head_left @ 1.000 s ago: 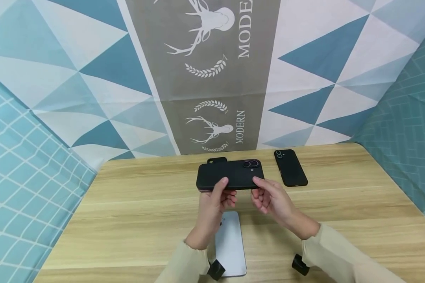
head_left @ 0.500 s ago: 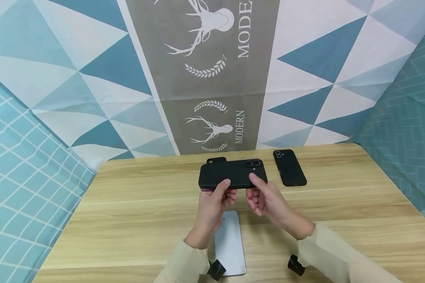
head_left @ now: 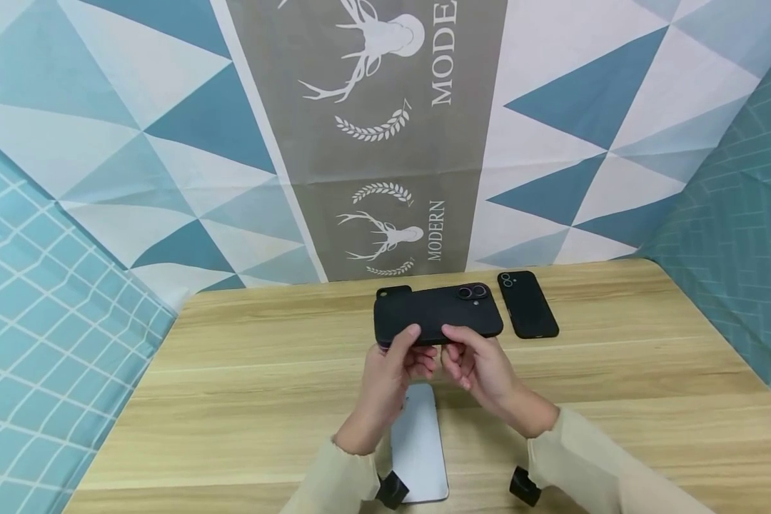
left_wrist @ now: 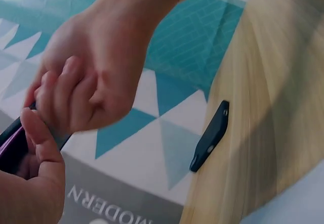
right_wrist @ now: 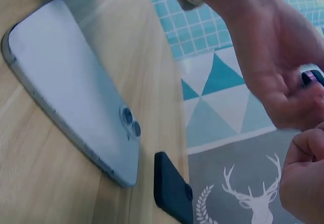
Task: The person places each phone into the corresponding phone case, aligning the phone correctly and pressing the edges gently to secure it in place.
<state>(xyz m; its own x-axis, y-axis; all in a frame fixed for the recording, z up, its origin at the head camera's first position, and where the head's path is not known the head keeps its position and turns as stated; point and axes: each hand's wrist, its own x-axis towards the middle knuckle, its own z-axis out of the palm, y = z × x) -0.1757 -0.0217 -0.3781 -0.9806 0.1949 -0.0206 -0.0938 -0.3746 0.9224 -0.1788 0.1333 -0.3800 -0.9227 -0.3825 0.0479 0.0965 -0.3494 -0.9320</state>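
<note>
In the head view, both hands hold a black-backed phone (head_left: 433, 310) sideways above the table, its two camera lenses at the upper right. My left hand (head_left: 383, 382) pinches its lower edge left of the middle, with the thumb on the back. Beside it, my right hand (head_left: 488, 375) grips the same edge, thumb on the back and fingers curled beneath. A purple edge of the phone shows between the hands in the left wrist view; its front is hidden. Below the left hand, a white-backed phone (head_left: 419, 453) lies on the table, partly covered by that arm.
A black phone or case (head_left: 528, 305) lies at the back right of the wooden table (head_left: 244, 400). Another black phone-shaped thing (head_left: 393, 290) lies at the back, mostly hidden behind the held phone. A patterned cloth (head_left: 385, 157) hangs behind the table.
The held phone has shifted right and its right end has risen slightly. My right thumb has slid left along its lower edge, closer to my left hand, which has barely moved.
</note>
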